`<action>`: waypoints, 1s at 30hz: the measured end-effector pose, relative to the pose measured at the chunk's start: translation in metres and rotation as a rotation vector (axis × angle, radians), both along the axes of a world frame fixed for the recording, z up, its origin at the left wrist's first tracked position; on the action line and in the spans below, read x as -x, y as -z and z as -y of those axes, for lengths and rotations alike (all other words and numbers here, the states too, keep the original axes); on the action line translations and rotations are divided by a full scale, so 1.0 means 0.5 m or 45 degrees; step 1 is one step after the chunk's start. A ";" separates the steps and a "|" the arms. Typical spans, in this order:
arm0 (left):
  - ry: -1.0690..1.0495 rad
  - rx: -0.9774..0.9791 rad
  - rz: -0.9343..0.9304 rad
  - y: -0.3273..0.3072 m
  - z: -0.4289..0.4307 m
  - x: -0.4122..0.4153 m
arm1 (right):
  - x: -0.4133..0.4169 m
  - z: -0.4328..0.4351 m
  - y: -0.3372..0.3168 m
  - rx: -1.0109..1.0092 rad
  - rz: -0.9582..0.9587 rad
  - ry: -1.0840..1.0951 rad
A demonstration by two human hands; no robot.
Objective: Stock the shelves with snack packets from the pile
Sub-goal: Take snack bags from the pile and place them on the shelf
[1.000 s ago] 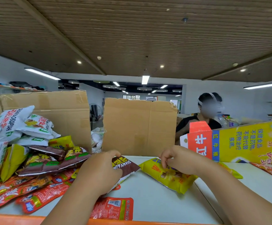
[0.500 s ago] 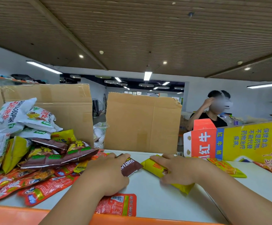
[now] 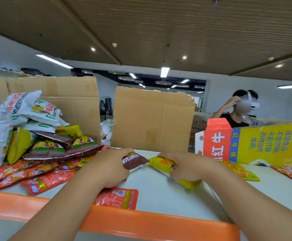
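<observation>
A pile of snack packets (image 3: 42, 141) in white, brown, yellow and red lies on the left of the white shelf top (image 3: 159, 190). My left hand (image 3: 110, 166) grips a brown packet (image 3: 134, 160) at the middle of the surface. Just to its right, my right hand (image 3: 185, 167) holds a yellow packet (image 3: 161, 164) with its fingers curled over it; the packet's lower end (image 3: 192, 184) sticks out under the hand. The two packets almost touch.
A red packet (image 3: 119, 197) lies by the orange front edge (image 3: 141, 223). Two cardboard sheets (image 3: 152, 119) stand at the back. A yellow-and-red carton (image 3: 263, 145) lies on the right, with flat packets (image 3: 241, 171) before it. A person (image 3: 237, 110) sits behind it.
My right hand has closed over the yellow packet, which it only touched at first. My left hand has slid forward on the brown packet. The person behind has raised a hand to the head.
</observation>
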State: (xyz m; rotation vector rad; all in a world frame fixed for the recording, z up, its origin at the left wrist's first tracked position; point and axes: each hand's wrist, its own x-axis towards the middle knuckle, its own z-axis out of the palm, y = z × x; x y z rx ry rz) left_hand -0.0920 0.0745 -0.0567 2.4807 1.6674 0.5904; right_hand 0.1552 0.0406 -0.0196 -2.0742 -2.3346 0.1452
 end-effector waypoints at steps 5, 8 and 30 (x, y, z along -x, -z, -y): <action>-0.046 -0.156 0.146 -0.034 0.051 -0.028 | -0.039 0.049 -0.038 -0.261 -0.093 -0.026; -0.040 -0.233 0.261 -0.064 0.106 -0.066 | -0.090 0.111 -0.053 -0.405 -0.224 -0.036; 0.702 0.113 0.747 0.243 0.675 -0.746 | -0.695 0.843 0.235 -0.494 -0.612 0.510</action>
